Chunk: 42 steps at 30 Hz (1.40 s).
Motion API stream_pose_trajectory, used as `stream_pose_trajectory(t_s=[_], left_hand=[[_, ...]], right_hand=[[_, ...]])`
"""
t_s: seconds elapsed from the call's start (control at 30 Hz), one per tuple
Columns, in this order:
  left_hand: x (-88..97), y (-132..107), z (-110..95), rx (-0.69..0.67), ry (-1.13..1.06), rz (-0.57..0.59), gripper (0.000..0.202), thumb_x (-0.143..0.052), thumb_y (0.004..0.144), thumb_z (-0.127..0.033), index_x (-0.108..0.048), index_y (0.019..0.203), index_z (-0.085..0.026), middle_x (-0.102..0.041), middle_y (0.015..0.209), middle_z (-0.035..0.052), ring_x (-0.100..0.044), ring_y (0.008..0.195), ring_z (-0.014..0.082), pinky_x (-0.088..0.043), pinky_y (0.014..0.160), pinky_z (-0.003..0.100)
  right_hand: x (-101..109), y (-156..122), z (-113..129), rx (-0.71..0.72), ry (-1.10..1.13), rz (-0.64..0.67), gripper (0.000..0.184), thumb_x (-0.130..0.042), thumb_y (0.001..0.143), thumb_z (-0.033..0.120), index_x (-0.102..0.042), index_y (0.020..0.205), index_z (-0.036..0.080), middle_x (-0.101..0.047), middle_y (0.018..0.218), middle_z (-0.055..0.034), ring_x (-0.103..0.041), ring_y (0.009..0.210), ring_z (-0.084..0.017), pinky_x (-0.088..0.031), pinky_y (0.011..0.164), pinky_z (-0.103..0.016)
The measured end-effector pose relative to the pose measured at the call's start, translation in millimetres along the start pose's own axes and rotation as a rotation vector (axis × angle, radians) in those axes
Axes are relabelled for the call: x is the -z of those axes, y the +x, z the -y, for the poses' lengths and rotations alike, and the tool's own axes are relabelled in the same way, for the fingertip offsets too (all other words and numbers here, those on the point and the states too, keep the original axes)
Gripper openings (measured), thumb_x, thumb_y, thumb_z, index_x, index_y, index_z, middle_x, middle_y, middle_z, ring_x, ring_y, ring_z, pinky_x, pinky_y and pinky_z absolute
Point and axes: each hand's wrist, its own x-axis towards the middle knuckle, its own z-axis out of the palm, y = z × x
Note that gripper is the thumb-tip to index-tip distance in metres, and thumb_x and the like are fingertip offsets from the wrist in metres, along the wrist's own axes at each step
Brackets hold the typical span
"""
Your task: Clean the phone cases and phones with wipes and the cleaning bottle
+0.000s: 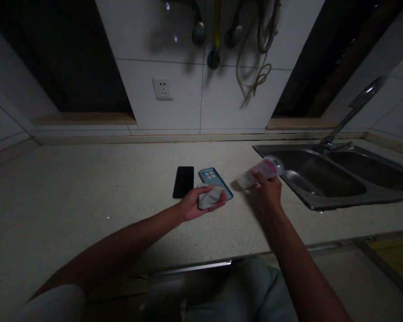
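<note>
My left hand (196, 203) is closed around a small grey cloth (208, 197), which rests against the near end of a teal phone case (215, 180) lying on the pale countertop (87, 188). A black phone (183, 181) lies flat just left of the case. My right hand (270, 190) grips a clear bottle with a pink label (262, 172), tilted on its side, its end pointing left toward the case.
A steel double sink (325, 179) with a tall tap (352, 112) sits to the right. A wall socket (162, 89) and hanging hoses (255, 58) are on the tiled back wall. The counter's front edge (195, 266) runs just below my forearms.
</note>
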Motion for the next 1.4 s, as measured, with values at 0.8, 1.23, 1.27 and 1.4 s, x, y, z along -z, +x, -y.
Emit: stream_pose_trajectory(t_s=[0.8,1.23,1.27,1.4], left_hand=[[0.0,0.4,16.3,-0.09,0.456,0.207,0.057,-0.069,0.078,-0.064,-0.059,0.102,-0.013,-0.065,0.073,0.0029,-0.047,0.043,0.0066,-0.029,0.036,0.017],[-8.1,-4.4,19.5,-0.12,0.738,0.141,0.049,-0.073,0.078,-0.052,-0.052,0.104,-0.016,-0.072,0.089,0.0071,-0.05,0.045,0.005,-0.028,0.034,0.016],[-7.4,-4.4,19.0,-0.115,0.751,0.154,0.048,-0.074,0.078,-0.05,-0.052,0.105,-0.016,-0.072,0.091,0.0078,-0.051,0.045,0.0049,-0.028,0.034,0.017],[-4.6,-3.3,18.3,-0.088,0.781,0.15,0.046,-0.07,0.079,-0.045,-0.051,0.109,-0.017,-0.073,0.1,0.0101,-0.056,0.045,0.0068,-0.029,0.033,0.018]], right_hand=[[-25.0,-45.7,3.7,-0.145,0.298,0.615,0.052,-0.095,0.053,0.034,-0.074,0.099,0.023,-0.079,0.102,-0.008,-0.074,0.096,-0.028,-0.057,0.091,-0.043],[-26.1,-49.0,-1.9,-0.12,0.183,0.525,0.037,-0.087,0.061,0.044,-0.073,0.082,0.017,-0.078,0.08,-0.0074,-0.071,0.066,-0.022,-0.057,0.064,-0.034],[-26.3,-49.1,-1.8,-0.122,0.187,0.516,0.037,-0.087,0.061,0.044,-0.072,0.083,0.018,-0.078,0.079,-0.0071,-0.071,0.066,-0.023,-0.057,0.063,-0.034],[-26.1,-49.8,-3.0,-0.13,0.204,0.518,0.04,-0.088,0.062,0.041,-0.071,0.091,0.019,-0.078,0.081,-0.0051,-0.072,0.067,-0.022,-0.058,0.063,-0.033]])
